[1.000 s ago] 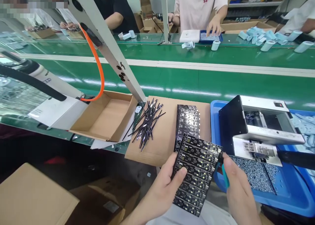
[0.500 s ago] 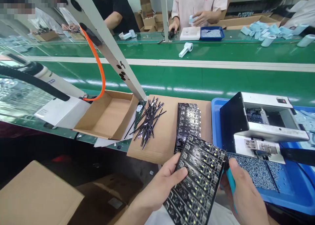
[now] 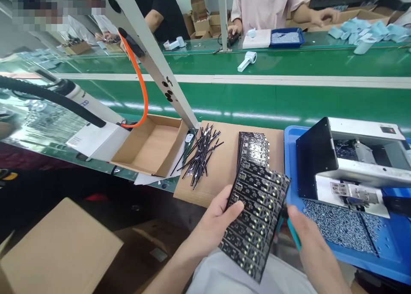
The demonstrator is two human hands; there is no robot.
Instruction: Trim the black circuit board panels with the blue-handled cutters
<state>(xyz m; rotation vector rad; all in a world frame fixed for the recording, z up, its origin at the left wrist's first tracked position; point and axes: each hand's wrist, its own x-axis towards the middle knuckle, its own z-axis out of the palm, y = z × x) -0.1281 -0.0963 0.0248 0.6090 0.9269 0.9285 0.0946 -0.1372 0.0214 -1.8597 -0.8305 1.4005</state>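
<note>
A green conveyor (image 3: 257, 101) spans the view from 9 to 3 o'clock. At 4 o'clock a blue tray (image 3: 379, 255) holds a white machine (image 3: 356, 157) and a heap of small pieces (image 3: 340, 225). At 7 o'clock lies a closed carton (image 3: 61, 251); at 10 o'clock an open box (image 3: 150, 146) sits on the bench edge. A cardboard sheet (image 3: 221, 169) at centre bears a stack of boards (image 3: 253, 150) and, toward 9 o'clock of it, a pile of black strips (image 3: 201, 154). Just below centre, at 6 o'clock, the left hand (image 3: 221, 219) grips a black panel (image 3: 257, 221) by its left edge, thumb on top, tilted over the lap. The right hand (image 3: 308, 242) at 5 o'clock is clenched on a teal-handled cutter (image 3: 293, 234) whose tip meets the panel's right edge.
</note>
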